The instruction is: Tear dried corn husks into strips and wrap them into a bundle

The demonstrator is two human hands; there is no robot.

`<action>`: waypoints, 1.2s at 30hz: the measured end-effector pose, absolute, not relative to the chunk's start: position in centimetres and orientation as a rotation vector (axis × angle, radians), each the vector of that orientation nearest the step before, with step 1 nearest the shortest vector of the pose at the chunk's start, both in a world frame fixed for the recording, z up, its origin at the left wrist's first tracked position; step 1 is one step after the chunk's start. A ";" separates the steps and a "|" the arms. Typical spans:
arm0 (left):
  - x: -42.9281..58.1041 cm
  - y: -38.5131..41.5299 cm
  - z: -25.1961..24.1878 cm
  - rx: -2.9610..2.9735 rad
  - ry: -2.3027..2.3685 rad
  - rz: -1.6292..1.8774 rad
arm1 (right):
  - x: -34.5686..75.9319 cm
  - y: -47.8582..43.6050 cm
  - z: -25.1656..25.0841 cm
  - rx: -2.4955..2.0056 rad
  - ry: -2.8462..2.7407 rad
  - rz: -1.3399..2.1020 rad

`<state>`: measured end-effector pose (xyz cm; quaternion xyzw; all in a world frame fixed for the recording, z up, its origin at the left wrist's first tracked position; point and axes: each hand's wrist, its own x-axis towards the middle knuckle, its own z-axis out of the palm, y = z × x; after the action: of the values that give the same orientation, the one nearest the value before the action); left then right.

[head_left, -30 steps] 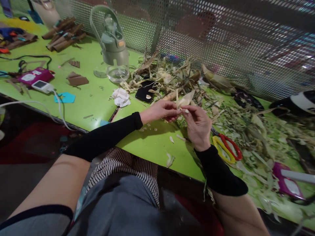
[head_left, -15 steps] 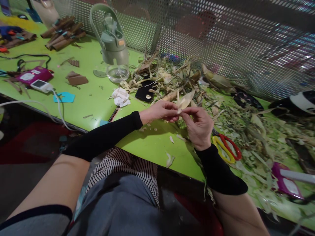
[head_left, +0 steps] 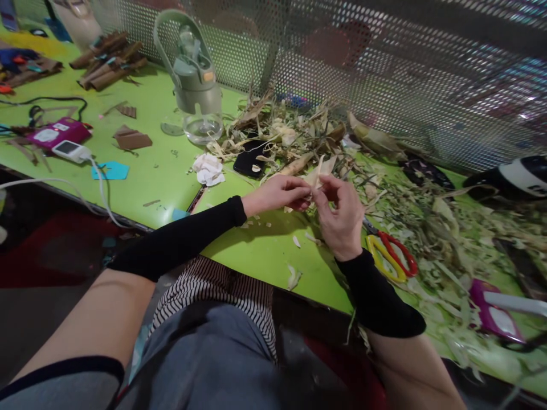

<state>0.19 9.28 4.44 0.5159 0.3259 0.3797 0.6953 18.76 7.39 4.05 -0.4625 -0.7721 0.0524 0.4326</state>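
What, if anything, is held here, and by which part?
A pale husk-like piece, pinched at its near end by the left hand; the right hand is at that end too, its exact grip hidden.

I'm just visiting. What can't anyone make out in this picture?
In the head view:
Pale leaf-like piece: lower end hidden by the fingers of the left hand and right hand.
Scissors: blade tips hidden by the right hand.
Dark object with a white band: cut off by the right edge.
White device: screen too small to read.
Perforated panel: blurred shapes behind it.
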 end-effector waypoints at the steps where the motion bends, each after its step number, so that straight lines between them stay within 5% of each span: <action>1: 0.3 9.3 4.3 1.163 0.738 0.844 | 18.8 7.5 3.9 -1.167 -1.902 0.180; 8: 0.8 9.3 4.1 1.118 0.717 0.846 | 19.4 8.7 2.7 -1.190 -1.668 0.463; 21: 0.2 8.9 4.2 1.367 0.801 0.716 | 19.1 7.9 4.2 -1.104 -1.945 0.087; 31: 0.2 9.0 4.4 1.181 0.790 0.700 | 18.8 6.5 4.4 -1.128 -1.890 0.499; 36: 0.1 9.3 4.3 1.034 0.773 0.743 | 18.9 6.9 5.0 -1.102 -1.947 0.340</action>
<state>0.09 9.30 4.35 0.4707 0.3517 0.3380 0.7352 18.94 6.92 4.98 -0.4407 -0.7786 0.1361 0.4254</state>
